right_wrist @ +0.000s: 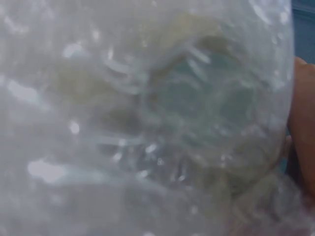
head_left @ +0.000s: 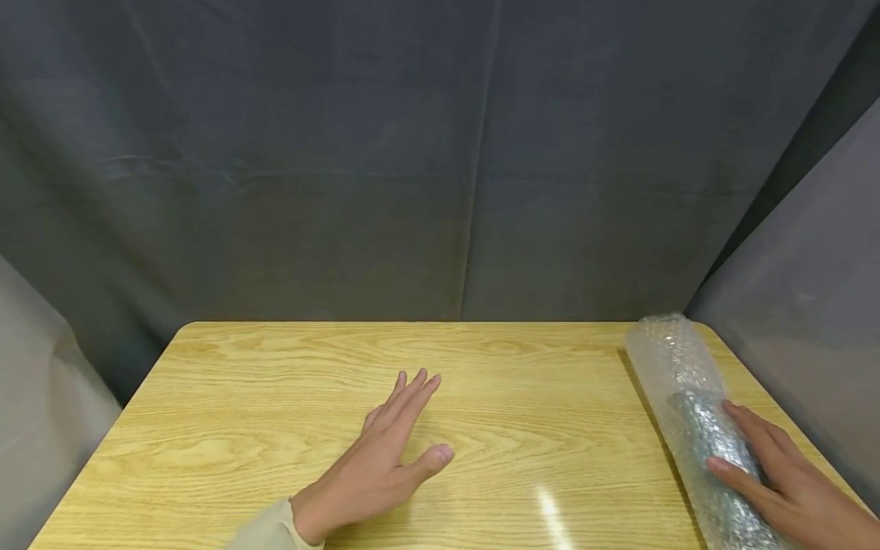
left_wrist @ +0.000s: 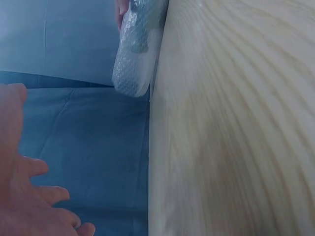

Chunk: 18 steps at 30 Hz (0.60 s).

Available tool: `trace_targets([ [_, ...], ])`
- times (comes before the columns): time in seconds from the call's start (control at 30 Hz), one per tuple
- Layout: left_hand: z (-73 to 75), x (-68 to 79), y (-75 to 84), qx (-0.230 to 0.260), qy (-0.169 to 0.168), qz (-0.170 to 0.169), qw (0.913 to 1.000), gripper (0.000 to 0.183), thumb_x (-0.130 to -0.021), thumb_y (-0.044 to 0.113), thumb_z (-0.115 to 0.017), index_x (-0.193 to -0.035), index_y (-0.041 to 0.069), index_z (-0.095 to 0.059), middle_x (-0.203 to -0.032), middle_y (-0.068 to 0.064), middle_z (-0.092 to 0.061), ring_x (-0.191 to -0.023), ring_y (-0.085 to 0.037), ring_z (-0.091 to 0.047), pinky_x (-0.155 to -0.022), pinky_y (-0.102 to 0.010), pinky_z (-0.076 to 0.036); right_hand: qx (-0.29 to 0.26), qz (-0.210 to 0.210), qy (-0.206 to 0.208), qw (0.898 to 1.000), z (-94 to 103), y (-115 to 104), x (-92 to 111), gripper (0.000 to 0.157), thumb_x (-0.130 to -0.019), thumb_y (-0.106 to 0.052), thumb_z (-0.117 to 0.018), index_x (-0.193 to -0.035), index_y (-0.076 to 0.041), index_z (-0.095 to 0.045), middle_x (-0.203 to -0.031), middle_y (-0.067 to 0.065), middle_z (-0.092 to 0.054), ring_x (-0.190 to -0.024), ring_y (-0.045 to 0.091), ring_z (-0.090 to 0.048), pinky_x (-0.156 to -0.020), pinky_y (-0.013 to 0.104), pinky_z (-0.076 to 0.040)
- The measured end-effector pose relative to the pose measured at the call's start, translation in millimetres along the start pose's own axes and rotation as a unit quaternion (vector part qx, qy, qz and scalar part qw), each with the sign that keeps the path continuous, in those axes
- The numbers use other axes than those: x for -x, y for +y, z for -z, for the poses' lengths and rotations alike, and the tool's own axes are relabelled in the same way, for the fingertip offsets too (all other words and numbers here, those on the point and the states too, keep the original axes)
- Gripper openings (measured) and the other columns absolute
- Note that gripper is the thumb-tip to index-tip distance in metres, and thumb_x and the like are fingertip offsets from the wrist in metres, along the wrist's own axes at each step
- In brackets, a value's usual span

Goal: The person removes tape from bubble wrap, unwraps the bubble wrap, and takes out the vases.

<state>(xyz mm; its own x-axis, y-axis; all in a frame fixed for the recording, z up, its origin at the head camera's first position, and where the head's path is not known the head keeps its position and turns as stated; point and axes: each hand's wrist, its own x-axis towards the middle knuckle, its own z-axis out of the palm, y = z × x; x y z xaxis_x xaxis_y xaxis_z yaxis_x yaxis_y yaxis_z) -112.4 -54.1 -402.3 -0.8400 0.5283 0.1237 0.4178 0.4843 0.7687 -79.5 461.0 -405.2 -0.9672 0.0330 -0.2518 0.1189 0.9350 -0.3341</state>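
Observation:
My right hand [head_left: 791, 481] grips a long bundle of clear bubble wrap [head_left: 701, 428] at the table's right side, thumb on top and fingers over its right flank. A grey-green object shows through the plastic; its kind is blurred by the wrap. The bundle's far end is only loose, translucent wrap. Close up, bubble wrap [right_wrist: 123, 162] fills most of the right wrist view, with a round greenish end inside and part of the hand at the right edge. Over the middle of the table, my left hand [head_left: 374, 462] holds nothing, its fingers straight and thumb spread.
The wood-grain table [head_left: 275, 397] has rounded far corners. Behind it hangs a dark grey curtain [head_left: 344, 191]. Lighter grey cloth panels stand along the right [head_left: 811, 290] and left sides, the right one close beside the bundle.

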Motion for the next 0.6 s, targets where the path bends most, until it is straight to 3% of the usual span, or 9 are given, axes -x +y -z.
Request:
trace_targets([
  [0.13,-7.1,-6.4,2.7,0.009,-0.014,-0.004,0.9999,0.078,-0.105,0.05,-0.053,-0.166,0.039,-0.005,-0.176,0.002,-0.002,-0.164,-0.033,0.007,-0.122,-0.078,-0.009,-0.001,0.002,-0.003,1.0,0.0,0,0,0.099,-0.105,-0.062,-0.042,-0.165,-0.008,0.015,-0.157,0.05,-0.003,-0.136,0.073,-0.015,-0.092,0.078,-0.033],
  [0.6,-31.1,-29.7,17.2,0.04,-0.006,-0.013,0.9991,0.074,-0.104,0.059,-0.05,-0.163,0.047,-0.008,-0.175,0.011,-0.008,-0.164,-0.024,0.001,-0.125,-0.073,-0.014,0.01,0.0,-0.008,1.0,3.3,-7,4,0.097,-0.107,-0.062,-0.038,-0.165,-0.006,0.014,-0.156,0.049,-0.005,-0.133,0.069,-0.023,-0.091,0.077,-0.038],
])
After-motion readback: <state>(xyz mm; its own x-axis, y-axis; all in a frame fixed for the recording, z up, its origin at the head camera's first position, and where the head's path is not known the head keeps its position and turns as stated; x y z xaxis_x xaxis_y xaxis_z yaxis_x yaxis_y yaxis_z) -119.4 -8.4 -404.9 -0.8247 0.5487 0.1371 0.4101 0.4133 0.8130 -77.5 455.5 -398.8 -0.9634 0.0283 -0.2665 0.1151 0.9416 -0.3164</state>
